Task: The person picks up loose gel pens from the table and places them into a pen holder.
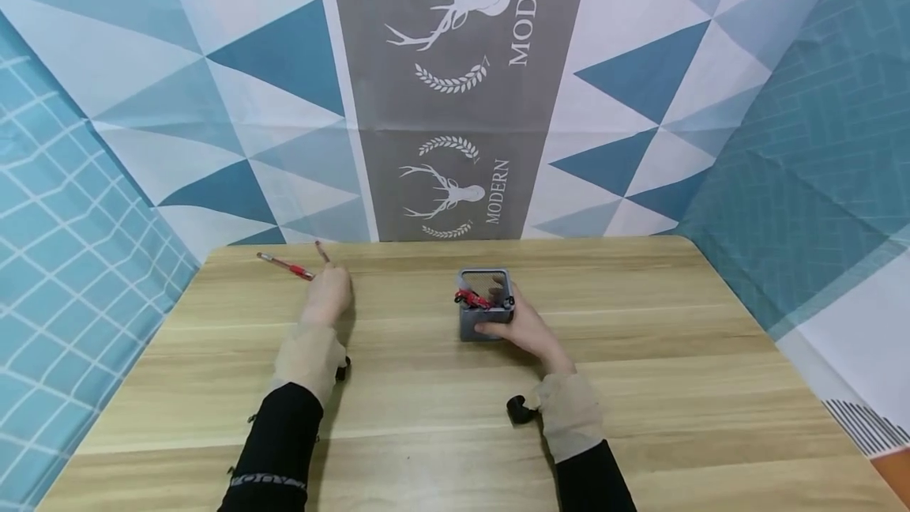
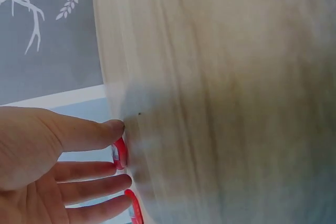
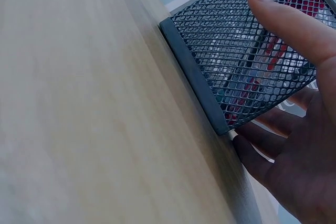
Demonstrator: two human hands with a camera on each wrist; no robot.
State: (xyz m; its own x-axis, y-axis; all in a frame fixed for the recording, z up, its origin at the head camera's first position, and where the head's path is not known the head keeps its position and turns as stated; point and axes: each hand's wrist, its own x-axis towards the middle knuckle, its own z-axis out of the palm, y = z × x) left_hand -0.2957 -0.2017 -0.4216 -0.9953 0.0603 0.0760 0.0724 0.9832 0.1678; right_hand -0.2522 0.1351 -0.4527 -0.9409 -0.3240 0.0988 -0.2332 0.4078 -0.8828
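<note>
At the far left of the table my left hand (image 1: 329,297) pinches a pen (image 1: 322,252) between thumb and fingers. In the left wrist view the red grip (image 2: 121,155) of this pen shows at the thumb tip. Beside that hand lies a second pen (image 1: 286,265) with a red grip, its near end close to the fingers. My right hand (image 1: 528,329) grips a dark mesh pen holder (image 1: 479,329) around its side, thumb in front. Several pens with red parts (image 1: 475,299) are inside the holder, visible through the mesh in the right wrist view.
The wood-grain table (image 1: 426,433) runs back to a wall cloth (image 1: 455,117) with deer and triangle patterns. A blue checked cloth (image 1: 64,259) hangs on the left, a teal one (image 1: 803,164) on the right.
</note>
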